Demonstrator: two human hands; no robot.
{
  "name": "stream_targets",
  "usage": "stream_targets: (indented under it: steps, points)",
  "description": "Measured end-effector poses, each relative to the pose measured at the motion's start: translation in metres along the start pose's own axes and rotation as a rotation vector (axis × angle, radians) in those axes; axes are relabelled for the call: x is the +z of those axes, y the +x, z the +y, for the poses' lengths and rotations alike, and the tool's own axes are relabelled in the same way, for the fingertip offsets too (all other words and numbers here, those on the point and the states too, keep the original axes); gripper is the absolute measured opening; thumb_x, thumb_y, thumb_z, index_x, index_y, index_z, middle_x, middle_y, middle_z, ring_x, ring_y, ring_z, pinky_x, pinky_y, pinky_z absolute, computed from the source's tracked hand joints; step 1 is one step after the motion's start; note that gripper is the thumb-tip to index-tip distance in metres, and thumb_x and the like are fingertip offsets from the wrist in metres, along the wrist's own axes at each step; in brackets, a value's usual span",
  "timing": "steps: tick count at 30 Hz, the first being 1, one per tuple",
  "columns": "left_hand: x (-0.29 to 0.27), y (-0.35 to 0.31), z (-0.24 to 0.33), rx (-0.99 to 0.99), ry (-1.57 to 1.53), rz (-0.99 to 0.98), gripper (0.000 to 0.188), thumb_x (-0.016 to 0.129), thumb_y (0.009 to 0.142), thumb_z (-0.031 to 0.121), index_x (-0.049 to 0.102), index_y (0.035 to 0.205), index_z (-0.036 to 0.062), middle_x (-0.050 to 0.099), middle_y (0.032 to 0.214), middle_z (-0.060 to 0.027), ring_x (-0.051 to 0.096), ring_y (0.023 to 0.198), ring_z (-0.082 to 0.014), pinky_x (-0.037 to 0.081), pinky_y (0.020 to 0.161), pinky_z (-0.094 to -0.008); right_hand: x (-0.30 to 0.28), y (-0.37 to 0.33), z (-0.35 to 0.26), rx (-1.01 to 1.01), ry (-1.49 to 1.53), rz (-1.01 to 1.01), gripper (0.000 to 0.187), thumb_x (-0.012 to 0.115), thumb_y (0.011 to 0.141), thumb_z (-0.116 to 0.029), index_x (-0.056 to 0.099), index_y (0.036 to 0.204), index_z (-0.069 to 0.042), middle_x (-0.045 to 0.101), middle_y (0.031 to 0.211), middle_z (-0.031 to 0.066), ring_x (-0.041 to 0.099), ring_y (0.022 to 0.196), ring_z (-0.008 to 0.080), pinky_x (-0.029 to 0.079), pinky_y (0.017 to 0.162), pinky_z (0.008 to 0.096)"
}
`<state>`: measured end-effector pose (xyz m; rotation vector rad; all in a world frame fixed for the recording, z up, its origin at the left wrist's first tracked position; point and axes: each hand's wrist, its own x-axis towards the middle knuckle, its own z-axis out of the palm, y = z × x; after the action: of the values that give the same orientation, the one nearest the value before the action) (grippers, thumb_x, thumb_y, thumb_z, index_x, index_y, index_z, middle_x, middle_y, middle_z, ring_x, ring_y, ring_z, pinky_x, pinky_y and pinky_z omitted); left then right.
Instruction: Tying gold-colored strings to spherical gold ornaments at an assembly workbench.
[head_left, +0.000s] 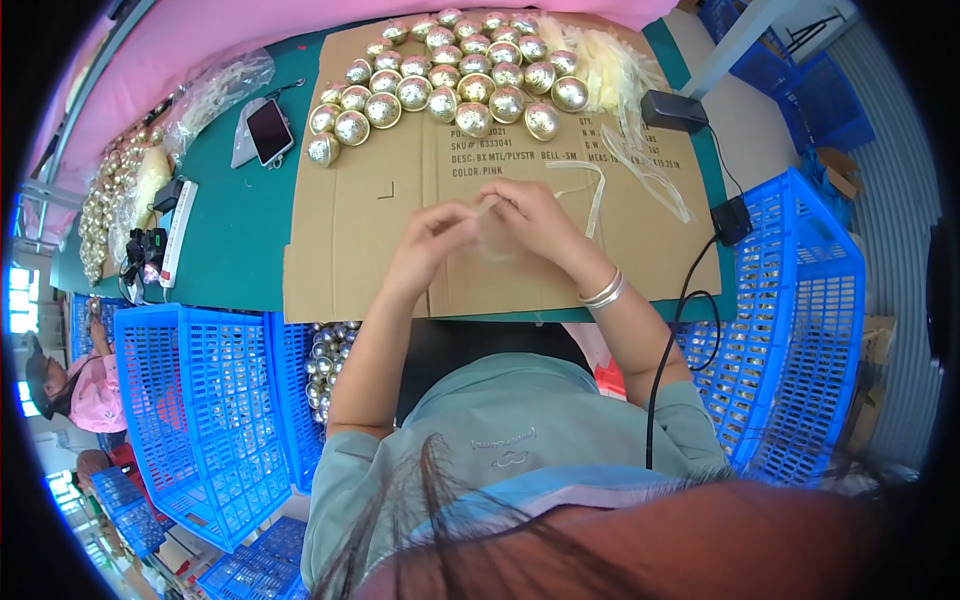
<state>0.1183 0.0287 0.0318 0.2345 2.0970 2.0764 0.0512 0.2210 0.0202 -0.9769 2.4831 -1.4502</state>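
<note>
My left hand and my right hand meet over the middle of the cardboard sheet, fingertips pinched close together. Between them is a thin, pale translucent ribbon, blurred where it hangs below the fingers. A silver bangle circles my right wrist. Beyond my hands, several shiny gold balls, like jingle bells, stand in loose rows. Loose pale ribbon strips lie on the cardboard just right of my right hand. A bundle of cream ribbons rests at the far right, beside the balls.
Blue plastic crates stand left and right of me. A phone lies on the green table. A black cable runs down at the right from a black adapter. Another person is far left.
</note>
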Motion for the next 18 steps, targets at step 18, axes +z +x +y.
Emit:
stream_targets:
  steps: [18]
  points:
    - [0.025,-0.037,-0.004,0.002,0.322,0.317,0.012,0.060,0.088,0.009,0.062,0.082,-0.0015,0.058,0.063,0.0001,0.052,0.057,-0.0049,0.041,0.053,-0.0203,0.025,-0.004,-0.031,0.452,1.116,-0.016,0.023,0.058,0.092,-0.018,0.064,0.102,0.002,0.061,0.081,0.0017,0.043,0.052,0.0035,0.034,0.048,0.0176]
